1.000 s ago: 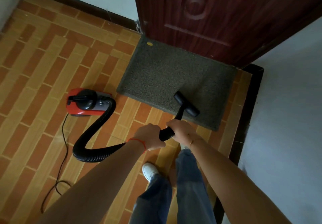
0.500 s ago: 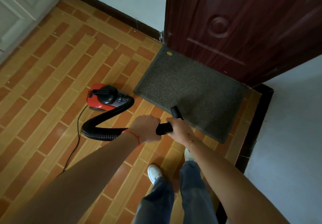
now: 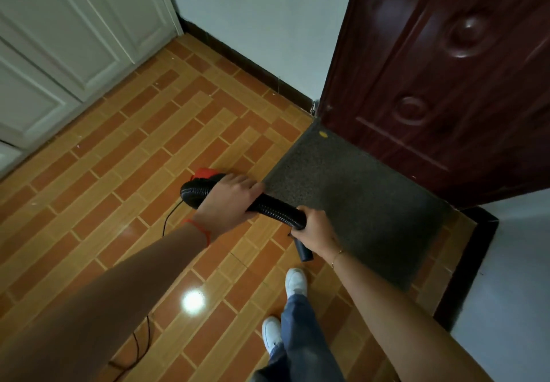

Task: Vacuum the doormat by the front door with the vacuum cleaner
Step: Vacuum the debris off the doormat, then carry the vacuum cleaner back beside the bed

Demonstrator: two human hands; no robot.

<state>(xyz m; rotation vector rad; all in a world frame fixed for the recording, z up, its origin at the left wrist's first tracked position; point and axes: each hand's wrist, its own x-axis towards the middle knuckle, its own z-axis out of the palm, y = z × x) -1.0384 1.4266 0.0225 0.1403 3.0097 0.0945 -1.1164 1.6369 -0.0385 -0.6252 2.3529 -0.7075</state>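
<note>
The front door (image 3: 440,78), dark red and panelled, stood shut at the upper right, and the brick-patterned tile floor (image 3: 125,167) ran from it to a white panelled door (image 3: 68,42) on the left. The grey doormat (image 3: 357,203) lay flat against the threshold — bare now, whereas a second earlier the floor nozzle had been resting on its near edge. That nozzle was no longer visible; only a short black stub of the wand (image 3: 303,252) showed below the right hand, over the tiles just off the mat's near edge. The corrugated black hose (image 3: 276,207) had been lifted and ran between the two hands, looping back on the left toward the red vacuum cleaner body (image 3: 205,173), which was mostly hidden behind the left hand and stood just beside the mat's left corner. Its thin power cord (image 3: 166,221) trailed across the tiles toward the person. The left hand (image 3: 229,200) was wrapped over the hose, fingers curled round it; the right hand (image 3: 317,233) gripped the hose end where it met the wand. A small yellow speck (image 3: 323,134) remained at the mat's far corner — so, as a judgement, the vacuuming looked interrupted or ending with that corner unfinished.
</note>
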